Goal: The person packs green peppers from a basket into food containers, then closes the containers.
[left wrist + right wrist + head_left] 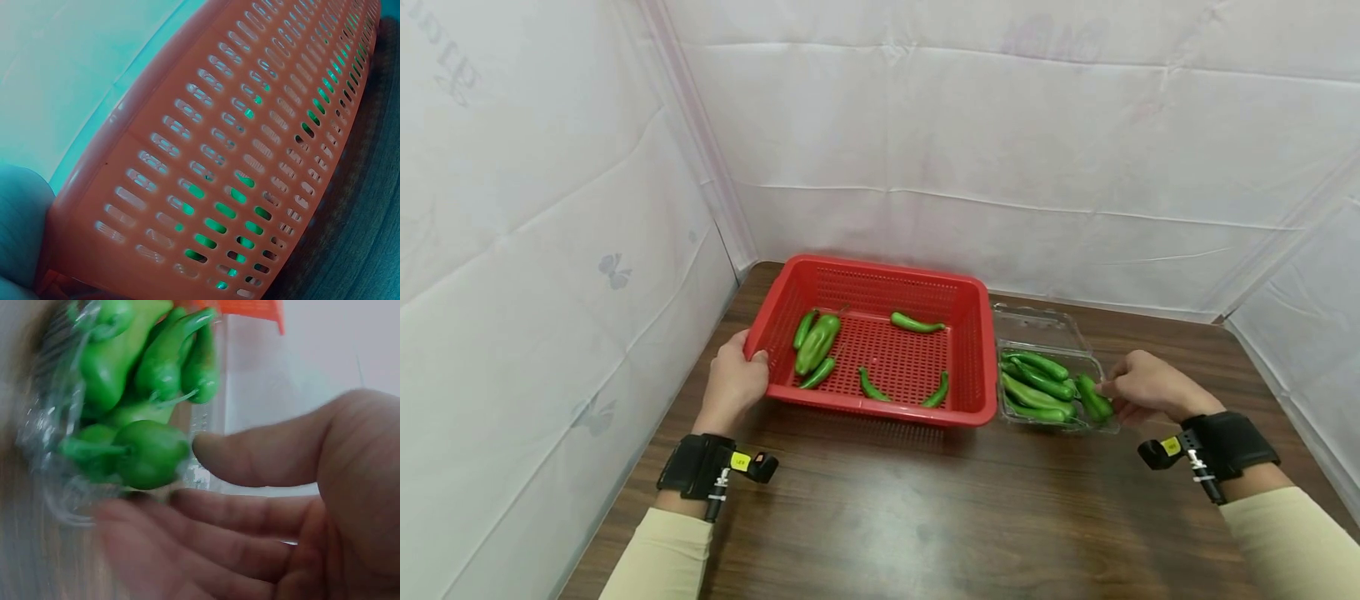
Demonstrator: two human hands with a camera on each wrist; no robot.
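Transfer step: left hand [735, 385] grips red basket [880, 275] rim at frame centre-left; right hand [1150, 387], fingers loosely curled, touches a green pepper [1093, 400] in the clear tray [1051, 322]; next requires a firm pinch.

Bare tabletop [925, 517] in front; red basket [880, 412] and clear tray [1051, 321] behind.

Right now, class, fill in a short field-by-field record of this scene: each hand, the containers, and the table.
left hand: grips the left rim of the red basket
right hand: thumb touches a green pepper at the near right edge of the clear plastic tray
basket contents: six loose green peppers
tray contents: a pile of green peppers
surface: dark wooden table
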